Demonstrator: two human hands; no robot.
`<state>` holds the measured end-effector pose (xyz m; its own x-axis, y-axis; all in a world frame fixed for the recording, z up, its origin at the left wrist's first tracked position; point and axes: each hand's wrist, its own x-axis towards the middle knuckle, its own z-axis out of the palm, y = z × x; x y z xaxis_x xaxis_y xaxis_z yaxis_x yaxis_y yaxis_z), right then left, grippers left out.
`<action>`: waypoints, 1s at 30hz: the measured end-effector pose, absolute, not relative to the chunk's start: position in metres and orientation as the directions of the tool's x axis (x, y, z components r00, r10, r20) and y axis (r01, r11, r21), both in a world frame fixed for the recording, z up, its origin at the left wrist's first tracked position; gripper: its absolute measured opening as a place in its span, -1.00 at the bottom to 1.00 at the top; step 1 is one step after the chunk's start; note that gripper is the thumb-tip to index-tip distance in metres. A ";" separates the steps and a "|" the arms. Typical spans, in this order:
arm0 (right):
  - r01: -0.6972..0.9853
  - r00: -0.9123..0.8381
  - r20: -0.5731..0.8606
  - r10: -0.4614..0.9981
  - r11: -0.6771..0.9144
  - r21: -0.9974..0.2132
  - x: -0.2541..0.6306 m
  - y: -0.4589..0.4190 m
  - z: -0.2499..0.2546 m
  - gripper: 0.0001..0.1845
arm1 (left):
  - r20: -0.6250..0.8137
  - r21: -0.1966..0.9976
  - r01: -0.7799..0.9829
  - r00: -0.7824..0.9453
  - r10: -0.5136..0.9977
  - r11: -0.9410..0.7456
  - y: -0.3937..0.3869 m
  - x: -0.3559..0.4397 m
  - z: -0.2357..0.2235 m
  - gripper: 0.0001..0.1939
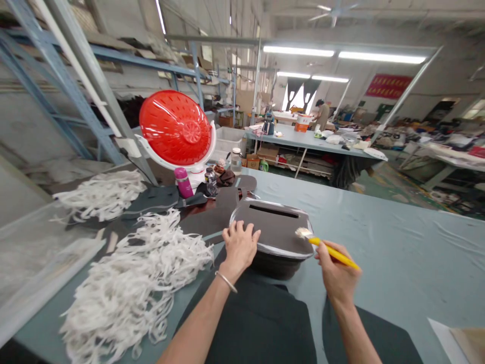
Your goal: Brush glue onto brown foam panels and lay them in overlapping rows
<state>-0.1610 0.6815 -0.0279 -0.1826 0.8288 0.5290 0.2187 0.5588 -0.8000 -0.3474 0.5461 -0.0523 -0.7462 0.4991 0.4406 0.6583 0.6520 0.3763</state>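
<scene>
My left hand point(241, 242), a bracelet at its wrist, rests with fingers spread on the left edge of a dark grey panel point(276, 230). This panel has rounded corners, a long slot near its far edge and white smears along its rim. It tops a stack of dark pieces point(276, 266). In my right hand point(338, 270) is a yellow-handled brush point(333, 253), gripped by the handle. Its pale bristles are over the panel's right part; whether they touch it I cannot tell. Dark sheets point(261, 321) lie on the near side.
White strips point(129, 288) form a tangled heap at left, with a second heap point(106, 194) behind. Beyond stand a red perforated basin point(176, 129), a magenta bottle point(184, 182) and a clear jar point(236, 160). A person point(322, 115) is at a far table point(299, 137).
</scene>
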 end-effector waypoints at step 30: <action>0.356 -0.221 0.616 0.756 0.650 -0.671 -0.247 0.748 -0.028 -0.62 | 0.503 0.335 0.628 -0.750 0.430 0.702 0.559 -0.340 -0.063 -0.69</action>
<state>-0.2466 0.7479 -0.0275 -0.2211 0.7564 0.6156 0.3564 0.6502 -0.6710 -0.3398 0.5589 -0.0633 -0.7496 0.4304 0.5030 0.6280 0.7024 0.3349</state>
